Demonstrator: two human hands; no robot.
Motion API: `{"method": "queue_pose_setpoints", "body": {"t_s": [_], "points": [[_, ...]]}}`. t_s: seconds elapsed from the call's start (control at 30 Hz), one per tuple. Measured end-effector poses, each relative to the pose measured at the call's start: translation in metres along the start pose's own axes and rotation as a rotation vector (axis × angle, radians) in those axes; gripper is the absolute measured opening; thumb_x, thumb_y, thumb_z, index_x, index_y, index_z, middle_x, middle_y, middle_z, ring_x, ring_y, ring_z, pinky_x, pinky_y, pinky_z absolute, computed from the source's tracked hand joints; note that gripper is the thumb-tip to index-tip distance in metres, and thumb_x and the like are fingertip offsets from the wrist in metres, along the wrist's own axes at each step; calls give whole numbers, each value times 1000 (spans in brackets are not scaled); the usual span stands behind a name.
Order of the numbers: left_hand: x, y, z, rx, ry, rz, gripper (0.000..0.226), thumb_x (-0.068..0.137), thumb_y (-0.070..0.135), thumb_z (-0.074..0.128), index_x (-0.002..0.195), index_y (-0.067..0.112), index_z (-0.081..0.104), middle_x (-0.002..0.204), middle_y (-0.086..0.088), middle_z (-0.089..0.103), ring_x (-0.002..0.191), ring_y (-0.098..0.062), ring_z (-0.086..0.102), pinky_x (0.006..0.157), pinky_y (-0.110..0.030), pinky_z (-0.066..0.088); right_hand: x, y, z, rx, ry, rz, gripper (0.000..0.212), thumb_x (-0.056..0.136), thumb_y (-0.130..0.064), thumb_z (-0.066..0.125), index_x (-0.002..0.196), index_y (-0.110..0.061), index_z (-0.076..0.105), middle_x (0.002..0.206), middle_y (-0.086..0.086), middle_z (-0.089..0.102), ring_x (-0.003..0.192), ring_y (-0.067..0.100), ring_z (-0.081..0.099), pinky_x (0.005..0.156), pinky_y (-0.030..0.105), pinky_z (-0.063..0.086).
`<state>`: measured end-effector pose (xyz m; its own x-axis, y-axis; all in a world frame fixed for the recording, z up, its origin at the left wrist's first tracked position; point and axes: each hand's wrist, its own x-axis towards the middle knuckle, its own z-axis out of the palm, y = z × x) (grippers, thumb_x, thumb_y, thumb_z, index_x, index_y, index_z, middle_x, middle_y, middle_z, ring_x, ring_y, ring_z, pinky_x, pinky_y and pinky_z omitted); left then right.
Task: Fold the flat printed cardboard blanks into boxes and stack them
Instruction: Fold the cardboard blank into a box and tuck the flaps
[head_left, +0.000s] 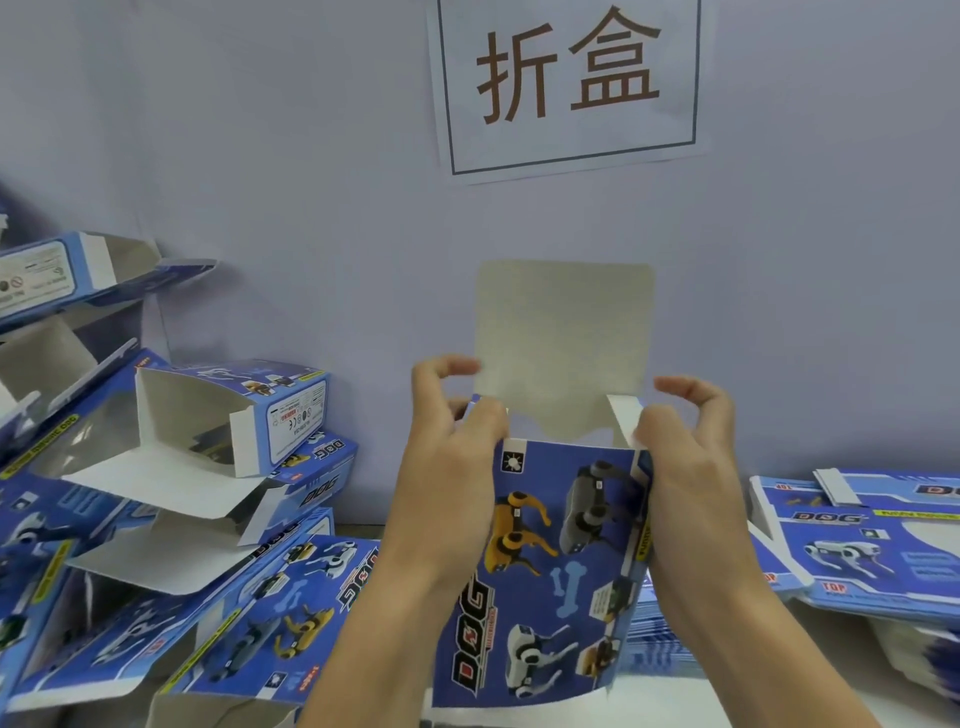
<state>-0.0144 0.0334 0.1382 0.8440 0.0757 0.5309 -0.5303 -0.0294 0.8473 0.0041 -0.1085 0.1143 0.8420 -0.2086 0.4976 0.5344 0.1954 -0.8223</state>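
Left hand (452, 467) and right hand (685, 467) each grip a side edge of the upright blue dog-print box (550, 561), thumbs pinching its small side flaps; grey lid flap (563, 332) stands open. Folded boxes (171, 467) crowd left, flat blanks (857, 540) lie right, wall sign (569, 78) above.

Blue printed box (556, 551), partly erected and held upright in mid-frame; front panel shows yellow, grey and white robot dogs, bones and the word "DOG". Its plain grey lid flap (563, 338) stands straight up at the back, with a small white side flap (626, 418) raised at the right. Folded boxes (171, 467), open-ended, lie piled at left. Flat blanks (857, 540) lie stacked at right.
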Motion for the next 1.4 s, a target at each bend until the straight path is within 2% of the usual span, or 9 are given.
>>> {"method": "queue_pose_setpoints", "body": {"t_s": [0.13, 0.3, 0.47, 0.83, 0.97, 1.1, 1.23, 1.3, 1.4], "points": [[0, -5, 0, -78, 50, -31, 50, 73, 35, 48, 117, 59, 47, 93, -23, 60, 76, -41, 59, 82, -62, 51, -3, -10, 1, -63, -136, 24, 47, 73, -35, 38, 103, -66, 58, 45, -15, 33, 42, 5, 32, 40, 24, 34], [3, -15, 2, -103, 167, 44, 15, 90, 20, 49, 98, 32, 53, 82, -9, 53, 65, -20, 53, 60, -39, 48, -6, -12, 4, -50, -189, 29, 34, 73, -32, 36, 87, -46, 63, 48, -11, 41, 46, 11, 38, 40, 27, 36], [3, -15, 1, -43, 147, 123, 36, 78, 24, 47, 108, 40, 58, 107, 1, 68, 90, -18, 66, 75, -41, 58, -6, -9, 5, -27, -173, -13, 41, 78, -32, 37, 95, -61, 60, 68, 10, 52, 57, 15, 41, 52, 33, 42], [3, -21, -3, -250, 259, 70, 33, 83, 49, 43, 72, 27, 65, 113, 10, 72, 108, -23, 69, 58, -28, 57, -8, 0, -8, 275, -270, 50, 45, 102, -23, 28, 84, -12, 68, 97, 18, 74, 76, 32, 72, 45, 24, 51], [4, -18, -2, -214, 256, 116, 37, 84, 51, 38, 87, 30, 68, 108, 8, 72, 102, -21, 70, 61, -28, 57, 0, -3, -7, 286, -337, -29, 39, 93, -24, 42, 123, -9, 61, 113, 6, 73, 97, 18, 72, 73, 32, 61], [5, -12, -5, -306, 261, 55, 32, 84, 58, 42, 104, 47, 64, 106, 8, 71, 105, -28, 69, 71, -41, 62, 10, -3, -18, 92, -422, -74, 83, 74, -31, 74, 146, -45, 36, 133, -1, 63, 108, 21, 69, 85, 37, 58], [7, -10, -10, -330, 192, 25, 40, 81, 51, 50, 116, 36, 63, 116, 2, 70, 112, -21, 67, 96, -53, 53, 10, -4, -30, -76, -123, -223, 91, 52, -75, 80, 134, -59, 44, 124, -3, 67, 108, 16, 69, 92, 38, 57], [8, -11, -14, -211, 181, 38, 33, 84, 46, 51, 113, 35, 64, 115, 6, 70, 110, -12, 66, 99, -45, 51, 16, -13, -36, -16, 37, -268, 87, 56, -77, 75, 134, -48, 50, 107, -7, 73, 95, 8, 71, 80, 24, 58], [12, -14, -25, -83, 149, -1, 16, 98, 28, 55, 108, 32, 67, 109, 7, 73, 101, -10, 70, 91, -37, 54, 23, -18, -52, 192, 154, -157, 69, 78, -66, 61, 134, -25, 58, 111, -8, 73, 106, 16, 68, 84, 36, 59]]}}
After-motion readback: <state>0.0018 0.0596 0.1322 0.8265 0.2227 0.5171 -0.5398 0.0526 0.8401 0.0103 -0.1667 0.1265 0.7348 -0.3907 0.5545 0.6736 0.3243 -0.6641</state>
